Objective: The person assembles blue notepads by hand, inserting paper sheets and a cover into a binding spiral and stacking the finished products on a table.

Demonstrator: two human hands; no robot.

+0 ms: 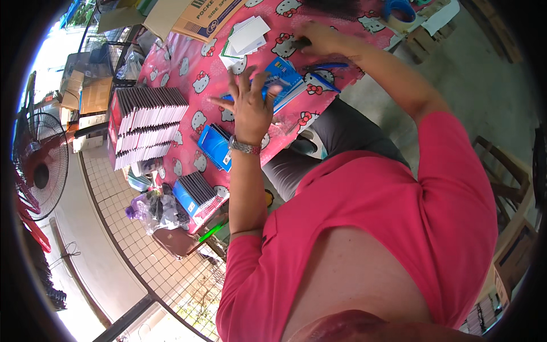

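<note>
hands well apart, the left hand (250,105) splayed and the right hand (321,40) curled with its grip unclear, i see blue notebooks (280,71) on the worktop (213,64), nearer the person (364,199) than the white cards (249,35), seemingly light, bendy and slick, best pinched along their edges.

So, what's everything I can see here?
Table: one, pink patterned cover, centre
Stacked notebooks: many, red and white, table's left
Blue notebooks: several, blue, table's middle and lower left
Cards: several, white, table's far side
Cardboard boxes: several, brown, around the picture's edges
Tape: at least one roll, blue, upper right
Fan: one, dark, left edge
Shirt: one, pink, lower right
Left hand: one, spread, over the table
Right hand: one, upper right, grip unclear
</note>
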